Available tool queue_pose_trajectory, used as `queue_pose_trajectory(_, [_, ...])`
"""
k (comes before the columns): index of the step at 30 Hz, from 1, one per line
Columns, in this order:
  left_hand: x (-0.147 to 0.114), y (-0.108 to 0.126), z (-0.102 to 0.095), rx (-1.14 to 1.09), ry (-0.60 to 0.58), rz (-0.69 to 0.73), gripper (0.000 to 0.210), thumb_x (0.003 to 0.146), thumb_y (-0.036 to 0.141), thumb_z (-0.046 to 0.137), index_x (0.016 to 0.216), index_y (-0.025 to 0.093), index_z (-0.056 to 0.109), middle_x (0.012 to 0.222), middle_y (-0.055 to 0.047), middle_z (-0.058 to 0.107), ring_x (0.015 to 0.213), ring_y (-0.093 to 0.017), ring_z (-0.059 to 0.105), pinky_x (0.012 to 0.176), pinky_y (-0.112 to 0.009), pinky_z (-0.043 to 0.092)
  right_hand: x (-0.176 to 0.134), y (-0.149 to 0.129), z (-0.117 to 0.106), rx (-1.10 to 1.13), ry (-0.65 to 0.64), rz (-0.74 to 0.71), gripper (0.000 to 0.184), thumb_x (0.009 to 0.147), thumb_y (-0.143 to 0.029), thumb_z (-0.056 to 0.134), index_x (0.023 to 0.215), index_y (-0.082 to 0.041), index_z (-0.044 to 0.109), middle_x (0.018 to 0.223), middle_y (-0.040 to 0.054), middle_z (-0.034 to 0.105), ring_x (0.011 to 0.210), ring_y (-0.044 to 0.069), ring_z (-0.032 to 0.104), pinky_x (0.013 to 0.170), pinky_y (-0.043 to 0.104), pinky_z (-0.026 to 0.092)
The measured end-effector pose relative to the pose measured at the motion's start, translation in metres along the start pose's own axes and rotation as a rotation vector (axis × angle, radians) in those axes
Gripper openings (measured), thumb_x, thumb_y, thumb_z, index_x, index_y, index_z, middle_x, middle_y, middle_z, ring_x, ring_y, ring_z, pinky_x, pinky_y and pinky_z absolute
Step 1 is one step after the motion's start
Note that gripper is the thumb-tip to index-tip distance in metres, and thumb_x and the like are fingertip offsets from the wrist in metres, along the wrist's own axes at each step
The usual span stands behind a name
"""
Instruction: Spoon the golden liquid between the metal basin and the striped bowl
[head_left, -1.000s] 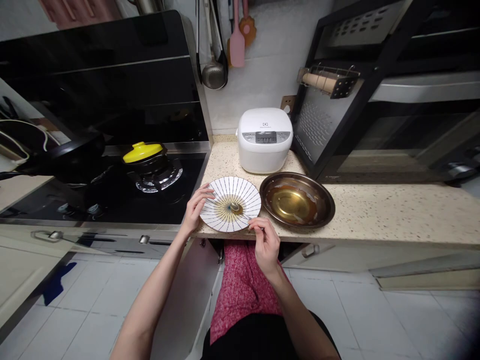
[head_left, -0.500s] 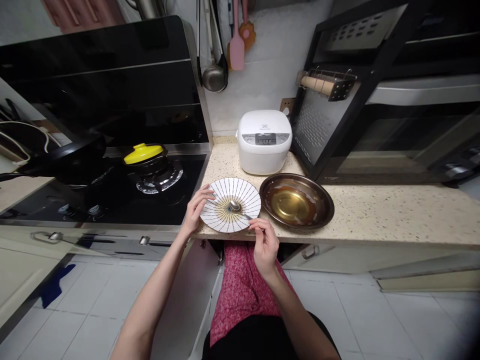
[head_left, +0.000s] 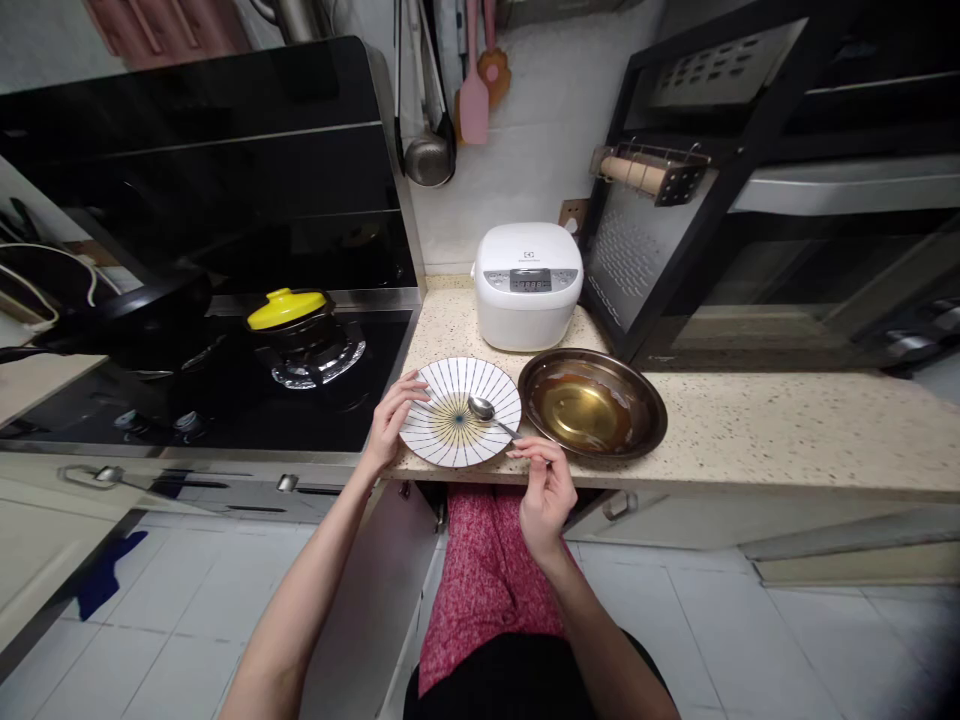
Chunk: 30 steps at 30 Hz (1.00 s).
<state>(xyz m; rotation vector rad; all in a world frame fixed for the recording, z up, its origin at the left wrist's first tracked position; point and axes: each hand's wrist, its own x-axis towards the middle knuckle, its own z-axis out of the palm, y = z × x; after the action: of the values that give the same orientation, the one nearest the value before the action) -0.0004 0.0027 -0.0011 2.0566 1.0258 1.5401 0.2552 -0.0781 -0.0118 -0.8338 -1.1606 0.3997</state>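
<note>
A white plate [head_left: 442, 440] with dark lines radiating from its centre lies on the counter near the front edge. My left hand [head_left: 390, 415] is closed on its left rim, fingers over the top; the thumb is mostly hidden. Between the fingertips of my right hand [head_left: 547, 490] is the handle of a metal spoon [head_left: 481, 408]. The spoon's bowl is over the plate, right of the centre; whether it touches the plate I cannot tell. Close by on the right sits a wide metal basin [head_left: 645, 410] with a shiny golden-brown inside.
Behind the plate stands a white rice cooker [head_left: 529, 320]. On the left, a small pot with a yellow lid [head_left: 285, 308] and a dark wok [head_left: 150, 320] are on the stove. A black rack [head_left: 637, 200] rises at right. Below the counter, a cabinet door [head_left: 367, 600] hangs open.
My right hand has moved a little to the right and down. The spoon has gone with it, its bowl shifting from the plate's centre to the right. My left hand has stayed.
</note>
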Motion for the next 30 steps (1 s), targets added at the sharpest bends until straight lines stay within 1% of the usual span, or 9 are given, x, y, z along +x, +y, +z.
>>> queue_pose_trajectory(2, [0.000, 0.000, 0.000, -0.005, 0.002, 0.002, 0.038, 0.106, 0.042, 0.048, 0.102, 0.020, 0.079, 0.126, -0.012, 0.073, 0.147, -0.035, 0.051, 0.127, -0.060, 0.034, 0.002, -0.002, -0.003, 0.012, 0.017, 0.002, 0.024, 0.107, -0.019, 0.048, 0.092, -0.022, 0.067, 0.095, 0.0023, 0.073, 0.092, 0.015, 0.070, 0.087, 0.033, 0.057])
queue_pose_trajectory(5, [0.000, 0.000, 0.000, -0.001, 0.002, 0.002, 0.038, 0.106, 0.042, 0.048, 0.103, 0.020, 0.079, 0.126, -0.012, 0.073, 0.147, -0.035, 0.051, 0.126, -0.060, 0.035, 0.007, -0.007, -0.007, 0.031, 0.059, -0.009, 0.023, 0.107, -0.021, 0.049, 0.092, -0.022, 0.066, 0.094, 0.0027, 0.073, 0.089, 0.016, 0.070, 0.083, 0.033, 0.058])
queue_pose_trajectory(8, [0.000, 0.001, 0.000, 0.010, 0.004, -0.002, 0.039, 0.106, 0.043, 0.047, 0.103, 0.021, 0.079, 0.126, -0.012, 0.073, 0.147, -0.035, 0.052, 0.126, -0.060, 0.036, 0.011, -0.012, -0.011, 0.013, 0.107, -0.028, 0.022, 0.107, -0.022, 0.050, 0.092, -0.022, 0.067, 0.093, 0.0034, 0.072, 0.088, 0.017, 0.070, 0.079, 0.034, 0.059])
queue_pose_trajectory(12, [0.000, 0.001, 0.000, 0.011, 0.007, -0.002, 0.040, 0.106, 0.043, 0.047, 0.102, 0.020, 0.079, 0.126, -0.012, 0.073, 0.146, -0.035, 0.052, 0.125, -0.061, 0.036, 0.018, -0.016, -0.018, 0.000, 0.161, -0.034, 0.021, 0.107, -0.023, 0.050, 0.092, -0.021, 0.066, 0.093, 0.0037, 0.072, 0.087, 0.017, 0.070, 0.078, 0.036, 0.060])
queue_pose_trajectory(18, [0.000, 0.001, 0.001, 0.009, 0.010, -0.009, 0.041, 0.106, 0.045, 0.047, 0.102, 0.020, 0.079, 0.127, -0.012, 0.074, 0.146, -0.035, 0.052, 0.125, -0.061, 0.036, 0.028, -0.013, -0.028, -0.052, 0.227, -0.119, 0.019, 0.106, -0.022, 0.052, 0.093, -0.020, 0.065, 0.092, 0.0042, 0.071, 0.086, 0.017, 0.071, 0.077, 0.035, 0.061])
queue_pose_trajectory(21, [0.000, 0.001, 0.001, 0.008, 0.007, -0.007, 0.040, 0.106, 0.044, 0.047, 0.102, 0.020, 0.079, 0.127, -0.012, 0.073, 0.147, -0.035, 0.052, 0.126, -0.062, 0.036, 0.031, -0.009, -0.034, -0.128, 0.212, -0.164, 0.019, 0.106, -0.021, 0.051, 0.095, -0.021, 0.067, 0.093, 0.0049, 0.072, 0.089, 0.018, 0.071, 0.081, 0.037, 0.060])
queue_pose_trajectory(25, [0.000, 0.001, 0.001, 0.001, 0.003, 0.003, 0.038, 0.107, 0.041, 0.047, 0.104, 0.021, 0.079, 0.128, -0.012, 0.073, 0.147, -0.035, 0.052, 0.126, -0.062, 0.035, 0.033, -0.004, -0.039, -0.240, 0.154, -0.275, 0.018, 0.105, -0.017, 0.051, 0.098, -0.021, 0.068, 0.093, 0.0052, 0.073, 0.089, 0.019, 0.072, 0.084, 0.037, 0.059])
queue_pose_trajectory(30, [0.000, -0.001, 0.000, 0.001, 0.008, 0.005, 0.038, 0.106, 0.041, 0.048, 0.103, 0.021, 0.079, 0.127, -0.012, 0.073, 0.147, -0.035, 0.052, 0.126, -0.061, 0.036, 0.036, 0.000, -0.042, -0.351, 0.046, -0.421, 0.015, 0.103, -0.014, 0.053, 0.102, -0.021, 0.067, 0.093, 0.0062, 0.073, 0.087, 0.020, 0.072, 0.079, 0.034, 0.058])
